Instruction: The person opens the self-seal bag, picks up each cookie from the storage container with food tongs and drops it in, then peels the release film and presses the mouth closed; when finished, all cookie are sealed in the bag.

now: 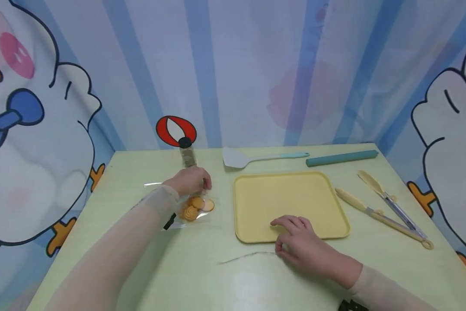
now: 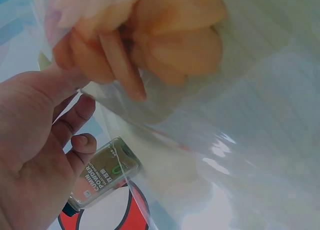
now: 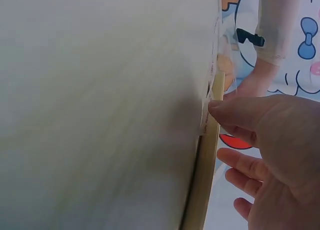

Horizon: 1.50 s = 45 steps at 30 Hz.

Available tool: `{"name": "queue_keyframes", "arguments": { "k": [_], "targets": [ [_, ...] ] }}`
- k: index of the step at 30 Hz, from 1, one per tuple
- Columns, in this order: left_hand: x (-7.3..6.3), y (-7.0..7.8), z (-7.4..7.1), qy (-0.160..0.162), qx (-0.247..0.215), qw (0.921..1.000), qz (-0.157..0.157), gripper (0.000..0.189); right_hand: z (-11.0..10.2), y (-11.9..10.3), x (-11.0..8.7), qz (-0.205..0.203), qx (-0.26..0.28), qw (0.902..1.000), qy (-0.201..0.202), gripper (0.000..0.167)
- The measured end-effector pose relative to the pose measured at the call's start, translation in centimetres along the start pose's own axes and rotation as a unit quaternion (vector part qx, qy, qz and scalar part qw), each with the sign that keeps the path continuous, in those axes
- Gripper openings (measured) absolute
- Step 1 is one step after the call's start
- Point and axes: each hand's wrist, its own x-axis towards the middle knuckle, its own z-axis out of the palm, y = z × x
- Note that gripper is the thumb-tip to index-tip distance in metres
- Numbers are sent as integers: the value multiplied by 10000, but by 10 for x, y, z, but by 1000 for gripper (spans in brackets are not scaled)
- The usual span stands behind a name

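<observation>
My left hand (image 1: 190, 180) is over a clear plastic bag (image 1: 181, 223) of round, ridged cookies (image 1: 190, 213). In the left wrist view, thumb and index finger pinch the bag's edge beside the cookies, while the other fingers curl loosely. Just behind that hand stands a cumin powder bottle (image 2: 110, 171) with a black cap. My right hand (image 1: 304, 248) is at the front edge of a yellow tray (image 1: 287, 185). Between its thumb and index finger it pinches one end of a thin, see-through strip (image 1: 246, 255), which trails leftward along the table.
Behind the tray lie a spatula (image 1: 237, 159) with a pale blade and a teal rod (image 1: 342, 158). Spread tongs (image 1: 388, 218) with cream tips lie right of the tray. A printed curtain (image 1: 248, 77) rises behind the table (image 1: 202, 276).
</observation>
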Motion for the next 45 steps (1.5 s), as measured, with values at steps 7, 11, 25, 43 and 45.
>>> {"name": "queue_keyframes", "arguments": {
  "k": [7, 11, 25, 43, 45],
  "targets": [
    [3, -1, -1, -30, 91, 9999, 30, 16, 1, 8, -7, 28, 141, 9999, 71, 19],
    [3, 0, -1, -72, 70, 9999, 11, 16, -4, 10, -13, 65, 194, 9995, 247, 23],
    [0, -8, -2, 31, -198, 9997, -138, 10, -16, 17, 10, 112, 938, 9946, 435, 23],
    [12, -30, -10, -53, -612, 9981, 9, 21, -13, 25, 72, 120, 1379, 9901, 239, 23],
    [14, -31, -9, -48, -631, 9980, 73, 17, -13, 25, 79, 203, 1419, 9895, 197, 22]
  ]
}}
